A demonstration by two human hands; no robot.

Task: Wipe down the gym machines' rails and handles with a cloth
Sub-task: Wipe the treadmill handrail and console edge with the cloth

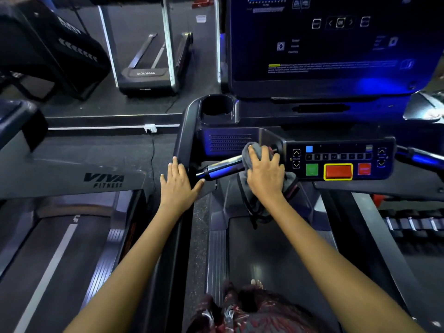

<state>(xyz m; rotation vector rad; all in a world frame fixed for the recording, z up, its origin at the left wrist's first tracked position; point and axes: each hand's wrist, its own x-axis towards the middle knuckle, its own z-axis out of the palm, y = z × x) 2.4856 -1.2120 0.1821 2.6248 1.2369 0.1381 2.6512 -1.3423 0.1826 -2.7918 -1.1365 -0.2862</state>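
A black treadmill with a control panel [336, 162] fills the view. The left hand [179, 186] lies flat, fingers spread, on its dark side rail [185, 131]. The right hand [265, 171] grips a grey cloth [252, 155] wrapped around the glossy black handlebar [223, 168].

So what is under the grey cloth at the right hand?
The cloth is wrapped over the inner end of the left handle bar, and the right hand grips it there. The bar's outer part shows bare. The covered part cannot be seen. The cloth's loose end hangs below.
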